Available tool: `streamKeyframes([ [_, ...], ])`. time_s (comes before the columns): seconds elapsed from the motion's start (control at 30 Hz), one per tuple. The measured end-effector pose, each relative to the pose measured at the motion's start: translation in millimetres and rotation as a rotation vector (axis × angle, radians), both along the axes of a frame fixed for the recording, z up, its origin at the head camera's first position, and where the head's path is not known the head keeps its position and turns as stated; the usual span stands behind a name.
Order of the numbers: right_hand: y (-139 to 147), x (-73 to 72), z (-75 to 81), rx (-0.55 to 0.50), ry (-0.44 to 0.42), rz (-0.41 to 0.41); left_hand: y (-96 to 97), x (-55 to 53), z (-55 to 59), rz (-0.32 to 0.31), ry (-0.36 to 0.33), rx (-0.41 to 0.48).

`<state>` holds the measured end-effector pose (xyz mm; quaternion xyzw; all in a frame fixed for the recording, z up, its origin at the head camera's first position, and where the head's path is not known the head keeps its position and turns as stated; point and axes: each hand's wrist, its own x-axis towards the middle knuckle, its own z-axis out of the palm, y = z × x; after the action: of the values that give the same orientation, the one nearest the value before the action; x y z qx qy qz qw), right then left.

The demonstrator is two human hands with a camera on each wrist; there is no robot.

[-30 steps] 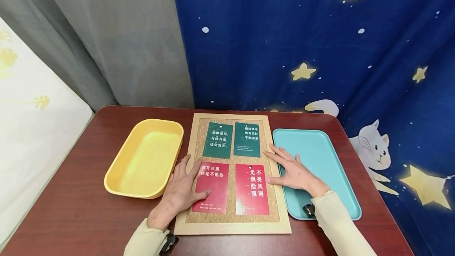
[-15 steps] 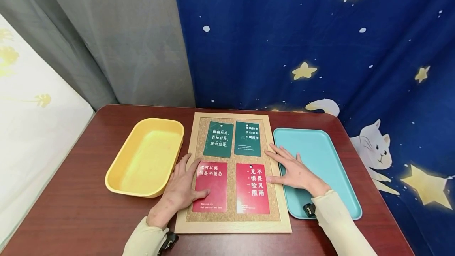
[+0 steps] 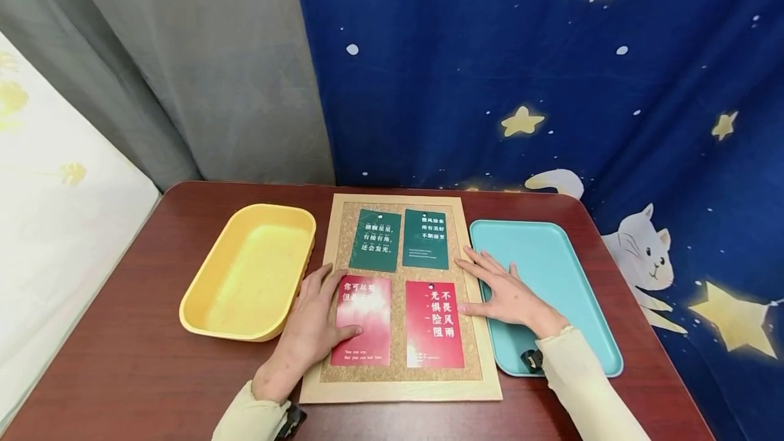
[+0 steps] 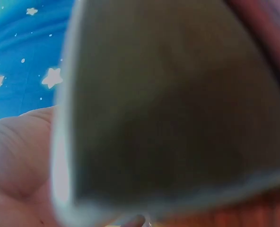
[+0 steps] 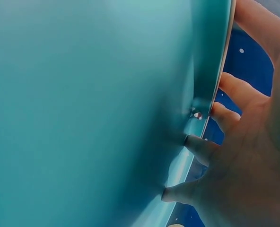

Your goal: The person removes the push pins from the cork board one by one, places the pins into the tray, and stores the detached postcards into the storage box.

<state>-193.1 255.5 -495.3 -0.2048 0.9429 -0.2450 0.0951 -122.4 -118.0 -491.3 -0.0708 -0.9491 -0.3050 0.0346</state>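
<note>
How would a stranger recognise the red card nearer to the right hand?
On the brown table, find the wood-framed board between the yellow basin and blue tray. The card occupies its lower right; unlike the other red card, it shows a dark dot at its top.

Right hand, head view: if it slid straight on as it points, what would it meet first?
Probably the right red card: the thumb of the right hand seems to reach its edge, while the fingers point toward the right green card. Height above the cork board is unclear.
</note>
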Motion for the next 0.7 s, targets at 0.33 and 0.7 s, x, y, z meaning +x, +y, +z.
streamKeyframes([
  [0.33,0.8,0.8,-0.3,-0.018,-0.004,-0.006,3.6,1.7,1.2,0.026,0.145,-0.004],
  [0.7,-0.1,-0.2,0.4,-0.013,-0.012,-0.004,8.1,3.3,4.5,0.07,0.094,0.128],
])
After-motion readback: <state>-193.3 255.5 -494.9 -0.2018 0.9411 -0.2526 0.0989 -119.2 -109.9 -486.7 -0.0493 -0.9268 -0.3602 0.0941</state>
